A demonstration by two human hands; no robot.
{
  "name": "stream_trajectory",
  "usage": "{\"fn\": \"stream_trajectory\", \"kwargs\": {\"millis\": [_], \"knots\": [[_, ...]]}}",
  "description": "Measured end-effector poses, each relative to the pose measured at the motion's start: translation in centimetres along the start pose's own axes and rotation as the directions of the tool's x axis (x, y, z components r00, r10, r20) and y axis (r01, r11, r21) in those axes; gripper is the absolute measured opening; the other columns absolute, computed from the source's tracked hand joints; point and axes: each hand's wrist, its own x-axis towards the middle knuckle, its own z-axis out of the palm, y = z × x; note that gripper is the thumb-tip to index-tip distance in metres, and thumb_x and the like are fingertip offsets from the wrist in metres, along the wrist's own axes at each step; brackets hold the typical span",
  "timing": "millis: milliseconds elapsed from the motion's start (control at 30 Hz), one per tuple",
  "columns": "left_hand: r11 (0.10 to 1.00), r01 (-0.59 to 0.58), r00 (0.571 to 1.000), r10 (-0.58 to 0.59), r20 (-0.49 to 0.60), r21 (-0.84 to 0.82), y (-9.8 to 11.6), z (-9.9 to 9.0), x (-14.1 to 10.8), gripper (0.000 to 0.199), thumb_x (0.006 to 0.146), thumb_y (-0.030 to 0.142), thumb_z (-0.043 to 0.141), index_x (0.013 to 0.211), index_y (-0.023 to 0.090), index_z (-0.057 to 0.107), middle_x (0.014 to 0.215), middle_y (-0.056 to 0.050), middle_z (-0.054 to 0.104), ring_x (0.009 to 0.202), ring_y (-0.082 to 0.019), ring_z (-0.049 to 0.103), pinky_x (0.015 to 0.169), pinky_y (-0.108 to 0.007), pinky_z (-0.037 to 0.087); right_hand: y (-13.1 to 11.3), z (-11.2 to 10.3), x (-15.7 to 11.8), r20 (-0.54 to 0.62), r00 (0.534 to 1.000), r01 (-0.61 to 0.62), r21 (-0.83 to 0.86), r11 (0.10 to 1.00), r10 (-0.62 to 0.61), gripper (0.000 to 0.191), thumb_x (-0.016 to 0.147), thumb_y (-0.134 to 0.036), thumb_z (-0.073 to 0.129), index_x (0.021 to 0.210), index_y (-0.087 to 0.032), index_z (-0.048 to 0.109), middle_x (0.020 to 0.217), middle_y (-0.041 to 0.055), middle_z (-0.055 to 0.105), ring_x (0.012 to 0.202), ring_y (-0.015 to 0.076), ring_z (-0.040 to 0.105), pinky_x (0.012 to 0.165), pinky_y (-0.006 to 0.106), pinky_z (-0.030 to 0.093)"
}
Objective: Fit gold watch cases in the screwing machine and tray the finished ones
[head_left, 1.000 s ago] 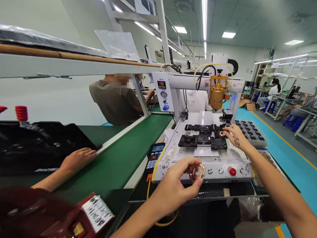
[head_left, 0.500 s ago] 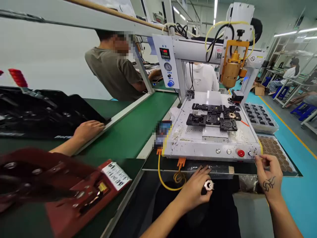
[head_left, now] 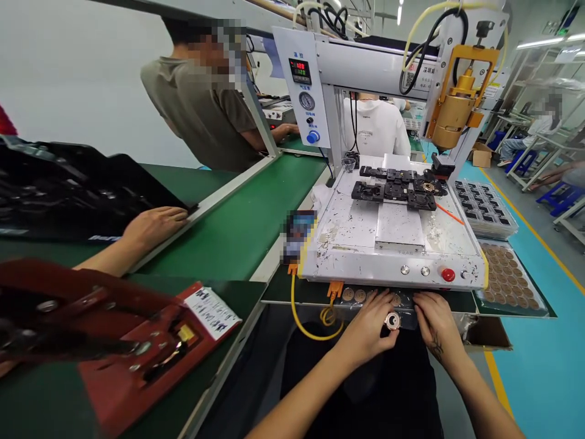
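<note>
My left hand (head_left: 372,326) is closed around a small rose-gold watch case (head_left: 392,321) with a dark opening, holding it between thumb and fingers. Its fingertips rest at the bench edge, over a clear plastic strip (head_left: 406,321) with round copper-coloured discs (head_left: 361,296) in it. At the strip's right end my right hand (head_left: 437,323) has its fingers bent over the plastic, thumb lower down. Behind both hands stands a white dispensing machine (head_left: 347,268) with black fixtures (head_left: 397,190) on its bed. A similar round part (head_left: 428,187) sits in the right-hand fixture.
A gold-coloured machine head (head_left: 450,119) hangs over the bed's right side. To the right are a disc tray (head_left: 509,277) and stacked trays of black parts (head_left: 487,210). A red press (head_left: 150,347) stands at left. A co-worker's hand (head_left: 155,228) rests beside the green belt (head_left: 237,225).
My right hand has moved from the machine's front right button down and left to the plastic strip. The fixtures have slid back on the bed, and the machine head has shifted right.
</note>
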Motion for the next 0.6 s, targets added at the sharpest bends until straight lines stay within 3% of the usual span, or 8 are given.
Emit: {"fn": "stream_trajectory", "kwargs": {"millis": [200,400,600], "knots": [[0.999,-0.016,1.0,0.016,0.0,-0.031,-0.1,1.1,-1.6,0.049,0.083,0.011,0.073,0.13,0.017,0.063,0.155,-0.02,0.064,0.153,-0.039,0.052,0.129,-0.063,0.041,-0.8,1.3,1.2,0.082,0.995,0.053,0.002,0.999,-0.053,0.024,0.109,-0.017,0.055,0.125,-0.024,0.072,0.11,0.0095,0.078,0.101,0.0273,0.073,0.091,0.044,0.061],[0.996,0.017,0.998,-0.012,0.057,-0.082,0.2,-0.1,-1.5,0.049,0.084,0.011,0.072,0.131,0.019,0.064,0.156,-0.019,0.063,0.151,-0.037,0.055,0.13,-0.061,0.04,-0.5,2.6,1.8,0.136,0.983,0.129,-0.05,0.99,-0.121,0.023,0.108,-0.022,0.062,0.128,-0.02,0.074,0.104,0.0118,0.072,0.094,0.0281,0.068,0.08,0.041,0.061],[0.987,0.09,0.978,-0.063,0.197,-0.13,0.4,-1.6,-0.3,0.04,0.081,0.011,0.074,0.12,0.017,0.067,0.157,-0.021,0.062,0.153,-0.035,0.053,0.132,-0.055,0.037,1.8,3.6,-0.2,0.053,0.94,0.34,-0.043,0.939,-0.338,0.035,0.111,-0.017,0.054,0.143,-0.018,0.068,0.109,0.0149,0.078,0.092,0.028,0.068,0.08,0.043,0.06]]}}
